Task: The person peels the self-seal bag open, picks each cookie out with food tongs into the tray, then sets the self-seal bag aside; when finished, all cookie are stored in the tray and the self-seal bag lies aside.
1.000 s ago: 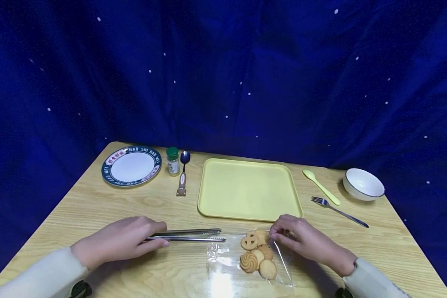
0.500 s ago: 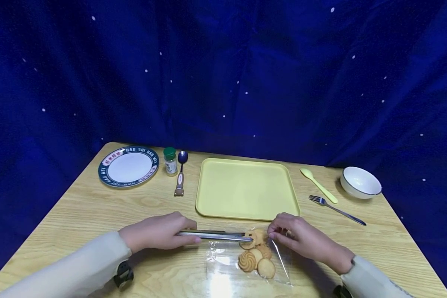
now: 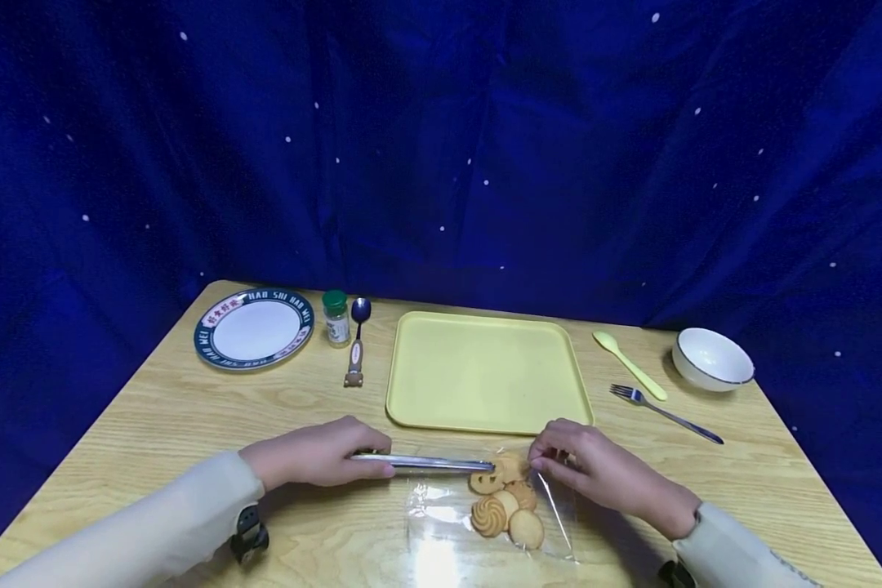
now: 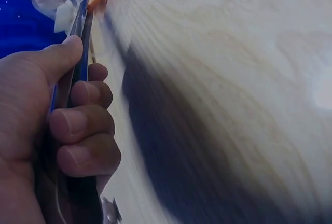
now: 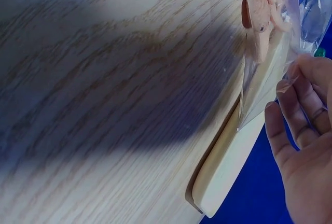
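Observation:
My left hand (image 3: pixel 323 453) grips metal tongs (image 3: pixel 437 463), their two arms squeezed together. The tong tips are at a pretzel-shaped cookie (image 3: pixel 484 483) in the upper left of a small pile. Several other cookies, among them a swirled cookie (image 3: pixel 488 517) and a round plain cookie (image 3: pixel 526 530), lie with it on or in a clear plastic bag (image 3: pixel 441 498). With thumb and fingertips, my right hand (image 3: pixel 610 472) pinches the upper right edge of that bag. The right wrist view shows the bag's film (image 5: pixel 251 92) drawn up at the fingertips.
A yellow tray (image 3: pixel 488 376) lies just behind the bag. To its left are a patterned plate (image 3: pixel 256 329), a green-capped shaker (image 3: pixel 336 318) and a spoon (image 3: pixel 356 343). On its right lie a yellow spoon (image 3: pixel 628 365), a fork (image 3: pixel 665 413) and a white bowl (image 3: pixel 713 359).
My left hand has moved right with the tongs, bringing their tips from the bag's left edge to the pretzel-shaped cookie. The tong arms have come together. My right hand keeps its pinch.

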Tool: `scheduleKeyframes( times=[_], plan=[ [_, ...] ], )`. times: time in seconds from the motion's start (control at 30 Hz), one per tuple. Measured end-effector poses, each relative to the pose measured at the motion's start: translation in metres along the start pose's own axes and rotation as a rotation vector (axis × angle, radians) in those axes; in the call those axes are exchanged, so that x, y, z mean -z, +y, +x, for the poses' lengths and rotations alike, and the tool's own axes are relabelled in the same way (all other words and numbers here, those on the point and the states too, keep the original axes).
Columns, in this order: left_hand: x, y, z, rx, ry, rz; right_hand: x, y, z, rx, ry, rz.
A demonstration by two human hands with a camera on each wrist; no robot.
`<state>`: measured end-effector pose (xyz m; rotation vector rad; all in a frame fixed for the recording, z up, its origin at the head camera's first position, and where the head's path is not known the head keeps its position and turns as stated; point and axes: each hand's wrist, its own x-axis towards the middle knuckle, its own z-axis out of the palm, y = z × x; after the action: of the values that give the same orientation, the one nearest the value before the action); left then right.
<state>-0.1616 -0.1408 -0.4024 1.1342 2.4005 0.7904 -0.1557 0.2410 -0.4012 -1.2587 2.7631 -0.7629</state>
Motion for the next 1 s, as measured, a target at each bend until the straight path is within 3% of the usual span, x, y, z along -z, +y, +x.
scheduleKeyframes(
  times=[0.17,0.53,0.67,0.8,0.93,1.0],
  plan=[
    [0.001,-0.003,-0.015,-0.014,0.031,-0.012,-0.001,0.001,0.000,0.009,0.000,-0.005],
    [0.021,-0.013,-0.082,0.072,0.256,0.120,0.003,0.002,-0.001,0.026,0.009,-0.007],
    [0.033,-0.022,-0.096,0.105,0.340,0.200,0.003,0.002,-0.002,0.018,0.011,-0.014],
    [0.042,-0.026,-0.085,0.195,0.412,0.310,0.002,0.002,-0.002,0.019,0.011,-0.012],
    [0.047,-0.022,-0.054,0.307,0.454,0.480,0.001,0.002,-0.002,0.024,0.003,0.000],
    [0.048,-0.021,-0.034,0.328,0.480,0.559,0.000,0.003,-0.002,0.026,0.000,0.001]
  ],
)
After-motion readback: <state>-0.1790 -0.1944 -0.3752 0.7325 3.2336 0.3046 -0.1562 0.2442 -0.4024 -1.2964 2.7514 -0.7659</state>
